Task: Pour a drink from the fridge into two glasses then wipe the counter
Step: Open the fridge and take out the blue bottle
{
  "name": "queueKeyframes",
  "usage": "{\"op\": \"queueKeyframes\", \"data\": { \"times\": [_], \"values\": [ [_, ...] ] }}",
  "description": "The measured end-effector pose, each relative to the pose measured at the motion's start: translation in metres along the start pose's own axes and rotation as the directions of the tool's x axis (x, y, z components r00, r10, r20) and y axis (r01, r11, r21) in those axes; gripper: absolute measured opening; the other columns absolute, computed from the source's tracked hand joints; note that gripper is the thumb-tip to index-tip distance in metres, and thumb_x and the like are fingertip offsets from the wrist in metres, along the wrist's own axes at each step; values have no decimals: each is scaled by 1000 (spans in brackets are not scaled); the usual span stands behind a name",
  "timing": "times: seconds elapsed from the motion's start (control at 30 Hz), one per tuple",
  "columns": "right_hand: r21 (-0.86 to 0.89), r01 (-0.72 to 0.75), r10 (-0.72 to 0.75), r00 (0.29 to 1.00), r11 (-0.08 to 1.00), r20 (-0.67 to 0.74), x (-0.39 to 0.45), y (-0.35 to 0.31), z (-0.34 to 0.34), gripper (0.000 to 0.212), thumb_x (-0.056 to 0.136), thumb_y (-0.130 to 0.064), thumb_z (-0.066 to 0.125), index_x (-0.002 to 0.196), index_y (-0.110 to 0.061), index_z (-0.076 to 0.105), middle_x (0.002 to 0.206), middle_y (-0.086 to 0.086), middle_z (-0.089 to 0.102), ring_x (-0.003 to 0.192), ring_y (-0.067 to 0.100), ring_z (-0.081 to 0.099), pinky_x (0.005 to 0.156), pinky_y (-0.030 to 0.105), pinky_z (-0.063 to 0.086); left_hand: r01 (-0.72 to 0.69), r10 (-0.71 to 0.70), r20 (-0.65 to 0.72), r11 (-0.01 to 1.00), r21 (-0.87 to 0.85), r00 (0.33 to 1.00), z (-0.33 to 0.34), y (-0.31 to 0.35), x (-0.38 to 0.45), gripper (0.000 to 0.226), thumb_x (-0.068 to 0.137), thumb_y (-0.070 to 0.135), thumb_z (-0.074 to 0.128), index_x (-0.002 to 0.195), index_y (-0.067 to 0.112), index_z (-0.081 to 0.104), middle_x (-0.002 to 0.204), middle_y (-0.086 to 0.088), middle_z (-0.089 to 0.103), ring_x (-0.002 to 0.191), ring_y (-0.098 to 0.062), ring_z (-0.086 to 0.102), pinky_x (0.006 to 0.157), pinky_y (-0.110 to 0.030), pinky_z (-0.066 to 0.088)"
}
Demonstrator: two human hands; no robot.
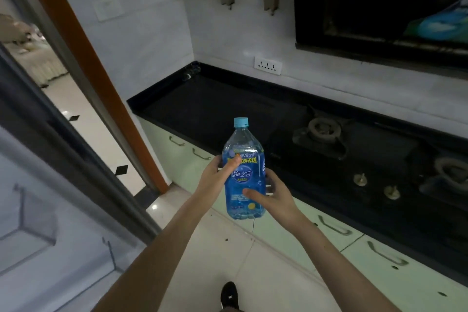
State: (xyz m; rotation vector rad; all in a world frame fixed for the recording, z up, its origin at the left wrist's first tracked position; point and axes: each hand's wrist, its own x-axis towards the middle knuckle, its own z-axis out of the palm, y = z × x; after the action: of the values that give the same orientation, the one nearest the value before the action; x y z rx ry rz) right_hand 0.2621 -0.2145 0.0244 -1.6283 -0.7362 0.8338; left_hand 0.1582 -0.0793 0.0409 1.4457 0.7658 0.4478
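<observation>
Head view: we hold the blue drink bottle (244,175) upright in both hands, over the floor just in front of the counter (202,106). Left hand (215,177) wraps the upper label, thumb across the front; right hand (273,197) cups the lower body, thumb pressed on the label. Blue cap (240,122) is on. Bottle looks mostly full, so likely heavy and sloshy.

Glasses (191,71) sit at the far left corner of the counter, hard to make out, clear against dark stone. Gas hob (321,134) is to the right; fridge door (38,197) is near left.

Step in hand, as we judge it: carry the bottle to the counter. To do it well, we keep it upright, keep the lower hand under the weight, set it down on the bare counter left of the hob, near the glasses but not touching them, and uncap only once it stands steady.
</observation>
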Motion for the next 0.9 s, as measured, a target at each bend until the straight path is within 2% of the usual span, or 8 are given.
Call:
{"op": "queueKeyframes", "data": {
  "times": [0.17,0.3,0.37,0.47,0.57,0.63,0.73,0.9],
  "values": [
    [21,-13,14,999,1000,-31,73,-9,11,64,77,-25,81,133,-23,49,113,1,65,95,9,66,72,18,54,-18,18,-7,1000,-25,1000,-23,15,67,42,84,44,64,115,16,61,106,-5,71,89,-12,71,72,-21,55],
    [6,-20,20,999,1000,-49,122,-11,18,64,77,-25,81,132,-22,49,113,1,64,95,9,66,73,17,53,5,-4,29,999,-54,1000,-38,21,114,50,78,44,66,117,13,60,107,-8,71,93,-17,71,76,-25,56],
    [-15,-35,34,998,999,-60,144,-8,19,64,76,-26,82,131,-22,49,112,-2,65,98,10,65,77,20,55,28,-26,28,997,-72,999,-44,20,136,41,85,37,65,117,13,60,107,-8,71,91,-16,71,74,-24,56],
    [-42,-59,56,996,997,-65,178,-4,21,66,74,-27,83,131,-20,50,110,-6,65,99,10,64,83,24,55,48,-48,9,996,-75,999,-48,15,166,43,83,40,66,116,15,60,108,-6,71,90,-14,71,71,-24,55],
    [-61,-72,69,996,996,-52,209,2,18,65,74,-25,83,130,-18,50,110,-7,64,99,9,63,82,24,55,68,-71,-49,996,-58,996,-51,8,195,40,85,39,68,115,16,57,110,-5,68,89,-13,70,63,-19,52],
    [-70,-69,66,997,995,-34,229,7,13,63,74,-23,83,128,-17,51,110,-5,64,97,7,63,75,17,53,80,-84,-66,995,-62,994,-52,4,214,41,85,37,69,116,15,56,113,-5,67,93,-15,70,68,-23,55],
    [-82,-79,78,997,994,-8,258,13,6,63,74,-20,84,127,-18,50,113,-4,64,99,8,63,75,16,53,83,-88,-62,994,-76,994,-52,2,241,40,84,33,71,117,14,59,115,-6,67,101,-18,68,86,-34,56],
    [-76,-114,115,993,991,10,306,19,-6,73,65,-25,89,126,-19,50,119,2,65,102,16,67,88,38,57,71,-71,-9,996,-55,997,-53,5,284,48,81,32,76,123,13,60,117,-6,67,103,-17,67,83,-25,55]
  ]
}}
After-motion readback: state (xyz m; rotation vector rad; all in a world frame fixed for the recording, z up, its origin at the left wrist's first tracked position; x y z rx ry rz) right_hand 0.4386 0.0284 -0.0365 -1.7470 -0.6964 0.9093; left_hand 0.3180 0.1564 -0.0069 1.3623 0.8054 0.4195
